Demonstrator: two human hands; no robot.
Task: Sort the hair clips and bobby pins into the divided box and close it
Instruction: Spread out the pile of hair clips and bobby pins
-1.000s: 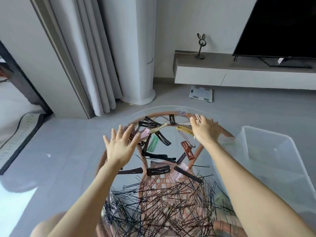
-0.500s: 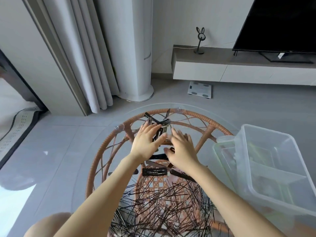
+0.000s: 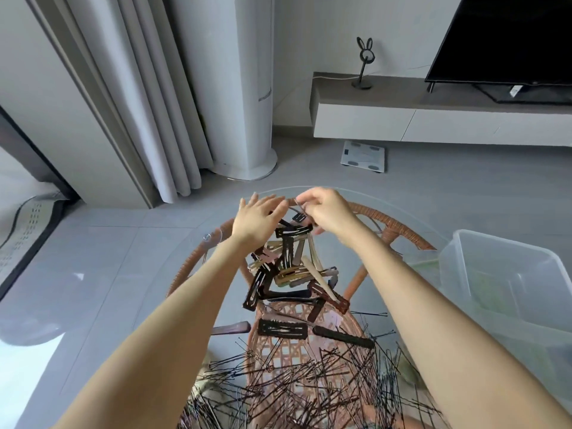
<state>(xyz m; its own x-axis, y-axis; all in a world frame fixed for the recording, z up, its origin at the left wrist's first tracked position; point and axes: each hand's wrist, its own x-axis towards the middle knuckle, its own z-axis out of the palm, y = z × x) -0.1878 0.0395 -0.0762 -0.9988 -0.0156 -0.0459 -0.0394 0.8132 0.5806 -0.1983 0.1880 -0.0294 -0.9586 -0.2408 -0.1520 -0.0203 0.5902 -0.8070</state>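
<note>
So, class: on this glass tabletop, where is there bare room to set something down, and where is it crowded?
Bare glass lies on the left, between the table rim and the left forearm. Crowded: the hair clips heaped in the centre, the bobby pins across the near edge, the clear box on the right.

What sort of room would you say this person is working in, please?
Most likely a home living room: a flat television stands on a low white media console, long curtains hang at the left, and a bathroom scale lies on the grey tiled floor.
</note>
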